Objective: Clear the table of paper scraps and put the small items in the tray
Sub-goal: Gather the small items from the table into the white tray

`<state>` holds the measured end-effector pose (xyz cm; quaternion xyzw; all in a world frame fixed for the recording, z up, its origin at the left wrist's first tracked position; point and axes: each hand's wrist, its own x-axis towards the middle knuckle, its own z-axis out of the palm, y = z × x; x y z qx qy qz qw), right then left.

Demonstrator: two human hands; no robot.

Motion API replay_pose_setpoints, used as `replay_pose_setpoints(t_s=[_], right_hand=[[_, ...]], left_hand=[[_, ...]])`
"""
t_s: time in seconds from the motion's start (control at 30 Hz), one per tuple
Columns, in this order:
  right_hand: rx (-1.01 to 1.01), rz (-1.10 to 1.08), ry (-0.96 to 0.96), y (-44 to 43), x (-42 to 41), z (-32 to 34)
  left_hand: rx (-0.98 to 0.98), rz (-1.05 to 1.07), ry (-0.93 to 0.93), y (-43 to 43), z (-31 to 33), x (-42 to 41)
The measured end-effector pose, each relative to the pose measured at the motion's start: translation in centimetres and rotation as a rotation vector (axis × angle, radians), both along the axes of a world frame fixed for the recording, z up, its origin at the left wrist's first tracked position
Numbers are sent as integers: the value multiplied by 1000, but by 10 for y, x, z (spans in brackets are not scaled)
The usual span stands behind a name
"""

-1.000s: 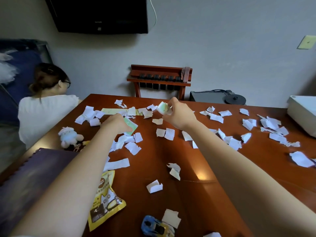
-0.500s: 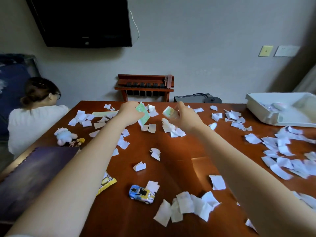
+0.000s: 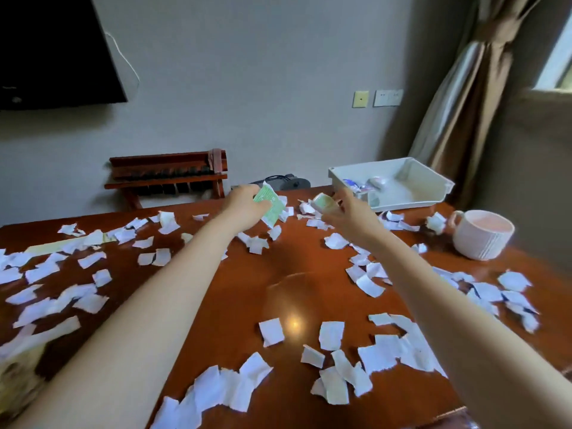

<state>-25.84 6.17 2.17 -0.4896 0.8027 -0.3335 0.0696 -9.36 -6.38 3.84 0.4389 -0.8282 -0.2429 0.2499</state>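
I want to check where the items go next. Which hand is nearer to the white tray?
Right. The right hand, pinching a small pale item, is just left of the white tray. The left hand, holding a green packet, is farther left.

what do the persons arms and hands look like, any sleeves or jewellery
The left hand and right hand are bare: no gloves, rings or watch show. The left forearm and right forearm are bare too, with no sleeve or marking in view.
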Motion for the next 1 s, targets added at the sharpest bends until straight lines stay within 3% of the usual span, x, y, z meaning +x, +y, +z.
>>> replay_pose_setpoints(t_s=[0.2,0.33,0.53,0.77,1.0], right_hand=[[38,-185,-43,7,-89,-10],[123,-237,168,-5,-146,-19],[221,-334,199,-53,-225,-36],[401,-312,270,-88,-259,-62],[318,-272,189,-84,-262,-69]], left_hand=[[34,-89,40,1,-3,-95],[37,-93,27,-19,-5,-150],[-5,-123,56,-51,-2,-217],[-4,-138,51,-77,-22,-260],[-15,-152,59,-76,-30,-264]])
